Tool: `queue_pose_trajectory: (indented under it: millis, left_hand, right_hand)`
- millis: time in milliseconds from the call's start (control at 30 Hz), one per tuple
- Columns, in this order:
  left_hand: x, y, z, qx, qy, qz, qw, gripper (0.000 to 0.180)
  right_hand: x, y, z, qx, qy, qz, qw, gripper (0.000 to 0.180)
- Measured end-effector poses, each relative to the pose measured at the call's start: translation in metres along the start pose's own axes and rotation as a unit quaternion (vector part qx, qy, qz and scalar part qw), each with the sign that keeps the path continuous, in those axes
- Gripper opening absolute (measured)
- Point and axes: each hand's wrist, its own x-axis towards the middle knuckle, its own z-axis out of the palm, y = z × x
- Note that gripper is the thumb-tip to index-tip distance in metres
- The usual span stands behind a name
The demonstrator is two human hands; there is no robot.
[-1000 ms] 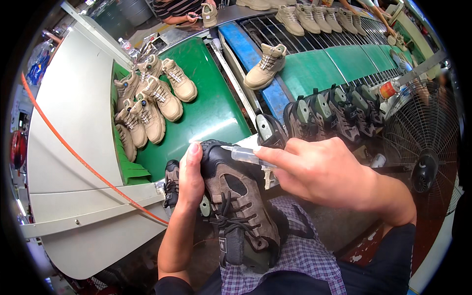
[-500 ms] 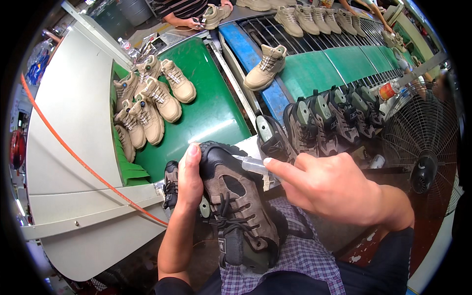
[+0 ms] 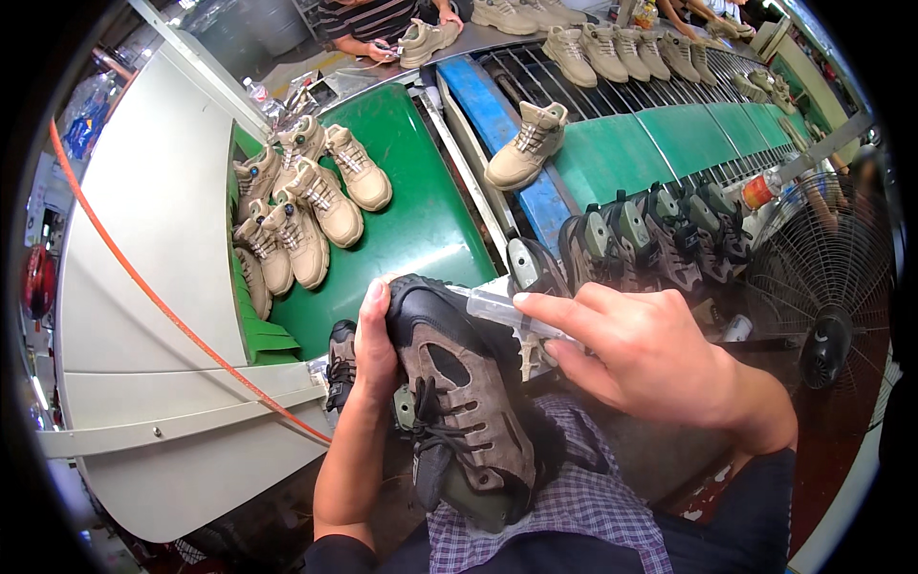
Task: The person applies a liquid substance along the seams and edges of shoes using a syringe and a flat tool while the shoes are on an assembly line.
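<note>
A brown and black lace-up shoe (image 3: 469, 411) is tilted toe-up above my lap, its black toe pointing away from me. My left hand (image 3: 375, 340) grips it by the toe end, thumb up along the side. In my right hand (image 3: 650, 354) is a clear syringe (image 3: 502, 308), held between the fingers with the index finger stretched along it. The thin tip meets the edge between the shoe's toe and its sole. Under the shoe I see my checked apron (image 3: 564, 488).
Beige boots (image 3: 320, 201) stand on a green conveyor (image 3: 421, 230) at left; one boot (image 3: 528, 148) sits on a blue frame (image 3: 478, 96). Several brown shoes (image 3: 631, 230) line the rack ahead. A fan (image 3: 827, 325) is at right, an orange hose (image 3: 163, 306) at left. Another person's hands (image 3: 382, 48) hold a boot.
The syringe tip stays by the toe edge while my right hand shifts slightly and its fingers open a little. The shoe turns slightly in my left hand. The whole view shifts a little.
</note>
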Motion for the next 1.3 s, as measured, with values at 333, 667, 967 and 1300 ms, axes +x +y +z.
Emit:
queue_pose_trajectory:
  millis: [333,667,967,1300]
  left_hand:
    - [0.007,-0.007,0.000,0.021,-0.018,0.022,0.999,0.050]
    - [0.012,-0.004,0.000,0.058,-0.021,0.033,0.998,0.053]
    - [0.014,-0.005,-0.002,0.037,-0.011,0.026,0.999,0.051]
    - [0.018,-0.010,-0.010,0.032,-0.002,0.019,0.999,0.050]
  right_hand:
    - [0.019,0.001,-0.001,-0.012,-0.007,-0.028,1.000,0.038]
    - [0.031,-0.001,-0.015,-0.088,-0.043,-0.045,0.994,0.035]
    - [0.028,-0.009,-0.023,-0.092,-0.082,-0.026,0.992,0.033]
    - [0.015,-0.020,-0.020,-0.115,-0.119,-0.005,0.986,0.039]
